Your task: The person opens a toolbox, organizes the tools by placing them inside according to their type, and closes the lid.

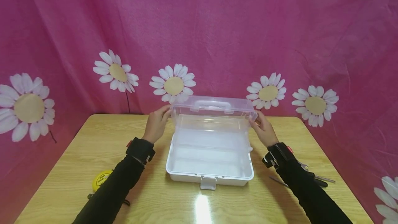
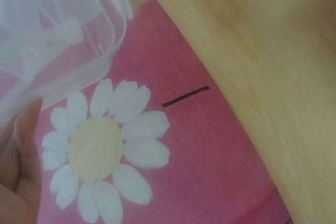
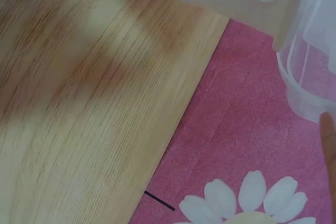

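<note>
A white plastic storage box [image 1: 209,179] stands on the table, its clear lid [image 1: 214,103] raised and tilted back on the far side. The lid carries a handle [image 1: 211,105], and a latch [image 1: 208,183] hangs at the front of the base. My left hand [image 1: 156,123] holds the lid's left edge; in the left wrist view some fingers [image 2: 27,140] show against the rim. At the opposite corner, my right hand [image 1: 264,128] grips the lid between thumb and fingers. Only one finger [image 3: 328,140] of it appears in the right wrist view, touching the rim.
A yellow tape measure [image 1: 101,179] lies to the left, partly behind my left forearm. Several hand tools, among them a wrench [image 1: 303,165] and a dark handle [image 1: 320,182], lie partly hidden by my right forearm. A pink curtain [image 1: 217,37] with daisies hangs behind the wooden table [image 1: 155,199].
</note>
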Available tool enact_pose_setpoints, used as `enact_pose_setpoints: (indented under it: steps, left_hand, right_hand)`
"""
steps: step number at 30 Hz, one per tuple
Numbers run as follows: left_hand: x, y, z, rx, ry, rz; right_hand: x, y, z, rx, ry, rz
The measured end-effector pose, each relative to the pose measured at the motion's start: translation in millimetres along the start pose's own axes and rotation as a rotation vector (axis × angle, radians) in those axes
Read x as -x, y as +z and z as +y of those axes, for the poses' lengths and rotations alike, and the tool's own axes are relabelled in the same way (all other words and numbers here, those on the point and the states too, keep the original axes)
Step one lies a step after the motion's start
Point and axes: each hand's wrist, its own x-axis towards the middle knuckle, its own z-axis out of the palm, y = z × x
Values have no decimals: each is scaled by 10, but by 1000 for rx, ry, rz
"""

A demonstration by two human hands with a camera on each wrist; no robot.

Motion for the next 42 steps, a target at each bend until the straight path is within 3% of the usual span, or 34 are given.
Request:
enact_pose_setpoints:
  steps: [6, 9, 14, 24, 29, 34, 42]
  left_hand:
    - [-38, -6, -47, 69, -50, 14]
    - [-31, 8, -125, 127, -70, -61]
    - [49, 66, -277, 104, -129, -205]
    - [83, 140, -361, 72, -147, -144]
    - [69, 143, -397, 87, -163, -183]
    - [75, 142, -403, 123, -219, -228]
    - [69, 130, -426, 66, -301, -302]
  right_hand:
    - [-58, 59, -17, 3, 15, 43]
    - [-85, 75, -29, 23, 20, 73]
    - [-122, 96, -10, 85, 41, 101]
    - [-193, 148, 48, 149, 114, 38]
    - [-214, 171, 47, 166, 134, 10]
    - [-251, 204, 54, 212, 137, -6]
    - [-278, 263, 155, 333, 162, -70]
